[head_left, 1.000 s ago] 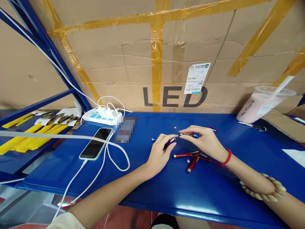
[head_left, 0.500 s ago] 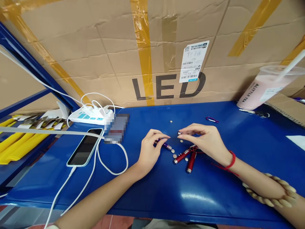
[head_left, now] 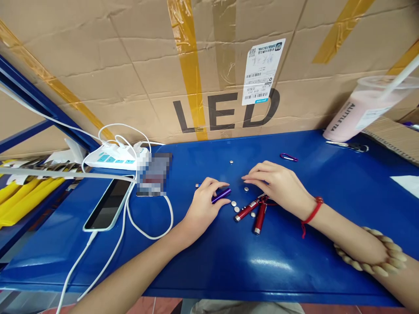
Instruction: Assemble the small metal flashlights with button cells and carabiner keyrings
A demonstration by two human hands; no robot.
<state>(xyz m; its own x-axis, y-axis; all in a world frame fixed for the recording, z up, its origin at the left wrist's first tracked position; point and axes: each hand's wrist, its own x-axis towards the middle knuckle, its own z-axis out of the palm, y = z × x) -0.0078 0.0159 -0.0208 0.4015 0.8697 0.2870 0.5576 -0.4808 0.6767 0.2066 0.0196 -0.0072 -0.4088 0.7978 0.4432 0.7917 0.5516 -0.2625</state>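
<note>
My left hand (head_left: pixel 203 209) is curled around a small shiny purple tube (head_left: pixel 221 196), gripped between thumb and fingers, with its right end sticking out. Behind that hand, a blue piece with a silver end (head_left: pixel 198 186) peeks out on the table. My right hand (head_left: pixel 278 182) hovers just to the right with its fingertips pinched together; whatever may be between them is hidden. Below it lie a red penlight (head_left: pixel 246 210) and a second red penlight (head_left: pixel 259 219). Several silver button cells (head_left: pixel 233 203) are scattered between the hands, with one lone button cell (head_left: pixel 231 162) farther back.
A purple carabiner (head_left: pixel 288 157) lies at the back right, near keys (head_left: pixel 348 146) and a pink drink cup (head_left: pixel 356 113). On the left are a power strip (head_left: pixel 114 159), a phone (head_left: pixel 109 205) and white cables (head_left: pixel 170 218). A large cardboard box (head_left: pixel 137 96) stands behind the blue table (head_left: pixel 278 270).
The purple tube now shows plainly in my left hand, angled upward to the right. The small silver-ended piece earlier visible at my right fingertips no longer shows. The view has shifted slightly.
</note>
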